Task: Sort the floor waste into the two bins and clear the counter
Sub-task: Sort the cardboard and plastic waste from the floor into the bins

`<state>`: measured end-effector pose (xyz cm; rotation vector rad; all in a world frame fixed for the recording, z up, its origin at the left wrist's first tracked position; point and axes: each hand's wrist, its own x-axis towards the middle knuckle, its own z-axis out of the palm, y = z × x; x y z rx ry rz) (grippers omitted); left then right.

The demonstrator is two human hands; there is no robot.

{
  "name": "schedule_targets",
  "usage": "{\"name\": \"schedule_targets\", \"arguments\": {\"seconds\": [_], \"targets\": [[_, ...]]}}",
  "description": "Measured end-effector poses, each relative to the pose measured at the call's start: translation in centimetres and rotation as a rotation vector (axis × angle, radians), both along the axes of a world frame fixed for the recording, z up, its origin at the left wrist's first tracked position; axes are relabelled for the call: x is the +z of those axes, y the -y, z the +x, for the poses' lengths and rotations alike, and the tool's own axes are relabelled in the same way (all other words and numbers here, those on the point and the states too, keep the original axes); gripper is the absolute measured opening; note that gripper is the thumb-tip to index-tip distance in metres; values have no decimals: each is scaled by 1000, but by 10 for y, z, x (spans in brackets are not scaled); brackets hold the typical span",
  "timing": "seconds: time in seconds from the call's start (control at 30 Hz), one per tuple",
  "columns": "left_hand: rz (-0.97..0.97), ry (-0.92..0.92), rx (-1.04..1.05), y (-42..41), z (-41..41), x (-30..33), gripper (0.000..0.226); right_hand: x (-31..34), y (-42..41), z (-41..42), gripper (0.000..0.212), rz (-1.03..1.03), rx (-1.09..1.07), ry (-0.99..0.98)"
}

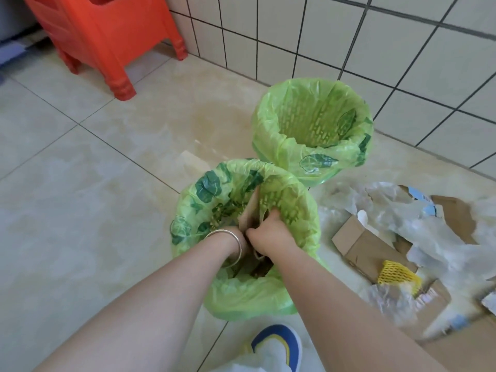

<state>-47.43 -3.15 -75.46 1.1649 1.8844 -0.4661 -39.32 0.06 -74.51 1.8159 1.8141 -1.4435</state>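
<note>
While both hands sit inside near bin [241, 291], right hand [268, 232] fingers grip cardboard [251, 213]; left hand [239, 237] fingers hidden, can't tell.

I see two bins lined with green leaf-print bags: the near bin [241, 291] holds a brown cardboard piece [251, 213] standing on edge; the far bin [312, 130] beside the wall looks empty. Torn cardboard boxes [357, 245], clear plastic [429, 232] and yellow foam netting [397, 275] litter the floor right of them.
</note>
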Motion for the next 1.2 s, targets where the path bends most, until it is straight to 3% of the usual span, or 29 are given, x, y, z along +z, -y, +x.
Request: {"name": "schedule_targets", "arguments": {"seconds": [0.07,0.17,0.23,0.3,0.47,0.63,0.9,1.03,1.2], "targets": [[138,-13,212,0,-6,7,35,8,1,3,81,86,-23,-61],[328,-35,390,3,-12,30,52,28,5,12,61,340,-11,-149],[468,-77,359,8,-8,51,60,44,9,20,45,504,62,-156],[634,-111,282,8,3,75,52,59,8,29,38,602,98,-185],[873,-75,43,-7,66,117,25,99,-6,79,28,629,61,-364],[871,120,-5,-27,140,105,21,88,-19,159,27,632,-69,-356],[638,262,-45,-52,235,24,29,9,-25,248,27,441,-331,-276],[504,335,59,-57,248,-22,28,-27,-30,263,28,329,-343,-181],[342,270,104,-68,236,-61,30,-58,-33,278,24,175,-254,-103]]}}
